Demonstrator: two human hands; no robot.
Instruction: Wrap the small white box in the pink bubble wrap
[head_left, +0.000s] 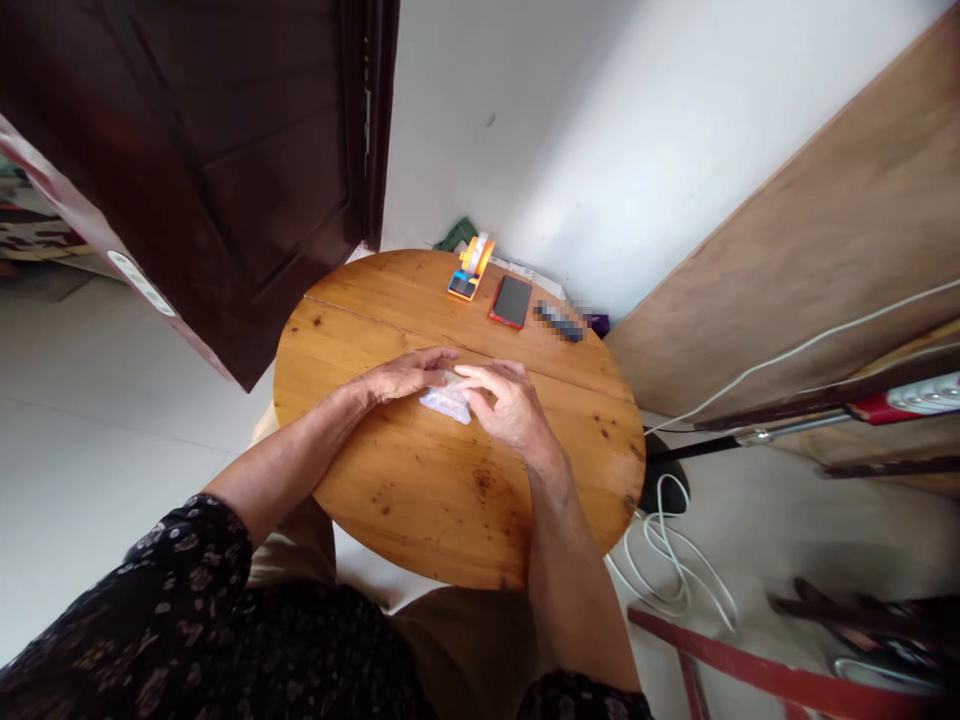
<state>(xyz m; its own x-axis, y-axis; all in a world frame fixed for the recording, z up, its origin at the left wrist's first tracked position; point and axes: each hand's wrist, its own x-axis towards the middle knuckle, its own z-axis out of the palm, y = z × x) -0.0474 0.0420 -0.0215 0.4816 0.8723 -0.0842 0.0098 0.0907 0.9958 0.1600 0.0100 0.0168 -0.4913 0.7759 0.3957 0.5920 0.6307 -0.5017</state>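
A small clear plastic packet (pixel 446 402), whitish and crinkled, lies on the round wooden table (pixel 420 500) between my hands. My left hand (pixel 409 376) rests at its far left edge, fingers stretched out and thumb touching or just over the plastic. From the right, my right hand (pixel 508 402) reaches across the packet's right side. Its index finger and thumb are apart, with the fingertips over the upper part of the packet. What is inside the packet is too small to make out.
Toward the table's back stand an orange tape dispenser (pixel 474 262), a phone in a red case (pixel 511 302) and a blurred dark object (pixel 559 321). A dark door (pixel 277 150) is at left. A white cable (pixel 667 545) lies coiled on the floor at right.
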